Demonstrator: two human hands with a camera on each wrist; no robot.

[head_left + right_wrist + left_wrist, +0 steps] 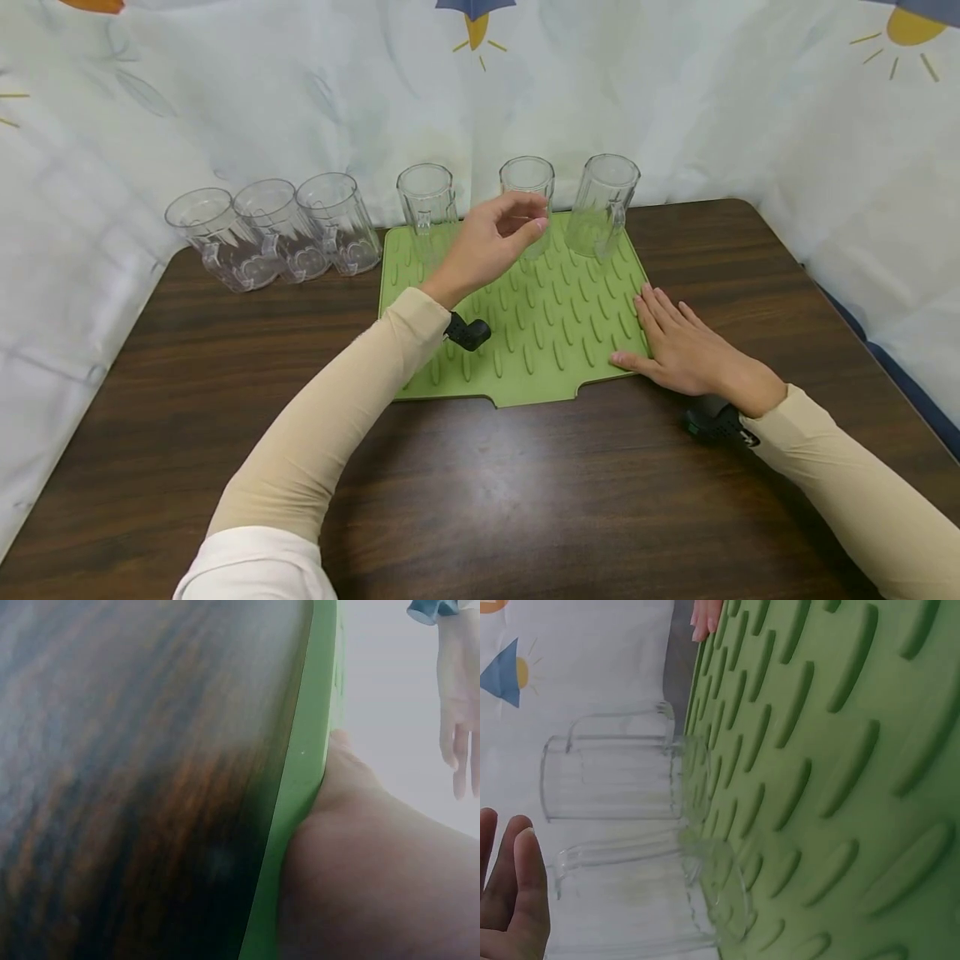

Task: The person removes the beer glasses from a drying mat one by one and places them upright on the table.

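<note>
A green ridged mat [525, 350] lies on the table with three clear mugs standing along its far edge: a left mug [425, 200], a middle mug [527, 172] and a right mug [600, 208]. My left hand [487, 237] hovers over the mat in front of the middle mug, fingers loosely bent. In the left wrist view, the left hand's fingers [529, 885] are by the rim end of the nearer mug [630, 907], with nothing in their grasp. My right hand [678, 350] rests on the mat's right edge, fingers extended, thumb on its near corner.
Three more clear mugs stand on the dark wooden table [465, 500] left of the mat: an outer mug [225, 242], a centre one [281, 229] and an inner one [341, 221]. A white patterned curtain [300, 83] hangs behind the table.
</note>
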